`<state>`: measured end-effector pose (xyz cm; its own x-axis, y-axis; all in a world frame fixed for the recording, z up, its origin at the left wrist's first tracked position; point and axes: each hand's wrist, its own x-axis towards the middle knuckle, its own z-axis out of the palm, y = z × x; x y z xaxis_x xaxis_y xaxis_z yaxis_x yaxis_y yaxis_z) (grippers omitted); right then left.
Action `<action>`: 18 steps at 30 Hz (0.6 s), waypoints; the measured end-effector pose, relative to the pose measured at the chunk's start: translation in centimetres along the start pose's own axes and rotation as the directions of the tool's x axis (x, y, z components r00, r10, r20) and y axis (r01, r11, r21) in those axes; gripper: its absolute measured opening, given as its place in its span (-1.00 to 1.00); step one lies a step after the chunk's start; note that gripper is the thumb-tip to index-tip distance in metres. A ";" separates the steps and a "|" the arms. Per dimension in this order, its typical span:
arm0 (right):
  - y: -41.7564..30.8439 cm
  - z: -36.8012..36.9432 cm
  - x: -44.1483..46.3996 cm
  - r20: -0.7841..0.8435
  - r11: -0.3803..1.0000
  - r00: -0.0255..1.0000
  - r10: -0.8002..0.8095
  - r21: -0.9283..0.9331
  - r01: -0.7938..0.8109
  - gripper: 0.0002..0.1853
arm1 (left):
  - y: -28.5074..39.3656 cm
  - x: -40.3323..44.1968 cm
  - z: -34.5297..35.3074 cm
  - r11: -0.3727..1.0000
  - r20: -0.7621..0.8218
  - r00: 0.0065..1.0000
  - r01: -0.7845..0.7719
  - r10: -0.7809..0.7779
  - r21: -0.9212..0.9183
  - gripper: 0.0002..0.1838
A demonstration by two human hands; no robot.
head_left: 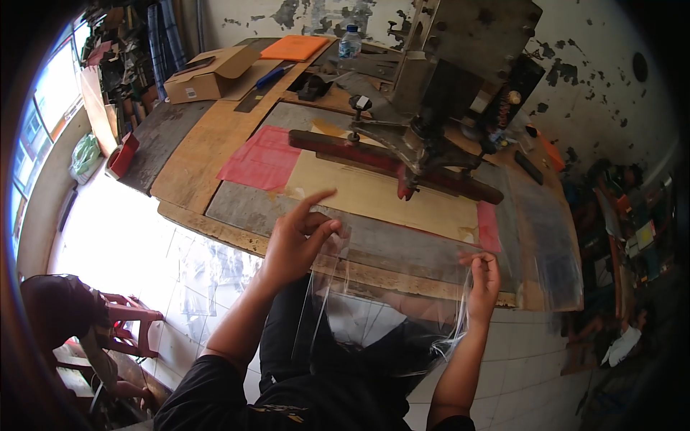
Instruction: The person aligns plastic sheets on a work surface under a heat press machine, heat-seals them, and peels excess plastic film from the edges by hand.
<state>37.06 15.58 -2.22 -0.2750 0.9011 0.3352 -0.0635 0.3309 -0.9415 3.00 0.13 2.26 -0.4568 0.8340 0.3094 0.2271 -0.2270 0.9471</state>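
Note:
A clear plastic sheet (402, 276) hangs between my hands, in front of the table edge and over my lap. My left hand (298, 233) pinches its upper left corner between the thumb and curled fingers, with the index finger stretched toward the press. At the upper right corner, my right hand (485, 287) has its fingers closed on the sheet. Just beyond my hands, a long sealing bar (395, 169) on a metal press (424, 136) lies above a tan sheet (345, 183) with pink pieces (259, 158) at both ends.
More clear plastic sheets (557, 266) overhang the table's right edge. A cardboard box (208, 72), orange folder (295, 47), blue-handled tool (270, 77) and water bottle (350, 42) stand at the back. Another person (68, 316) is low at left by a red stool (133, 320).

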 end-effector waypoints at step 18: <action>-0.1 0.7 -0.5 -0.046 0.999 0.998 0.041 -0.029 -0.042 -0.83 | -3.2 -0.2 0.1 0.981 -0.028 0.981 0.193 -0.192 0.015 -0.74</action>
<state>36.49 14.89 -2.35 -0.2325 0.9259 0.2977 -0.0244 0.3004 -0.9535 2.41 0.76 -0.80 -0.5154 0.8480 0.1237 0.1472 -0.0545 0.9876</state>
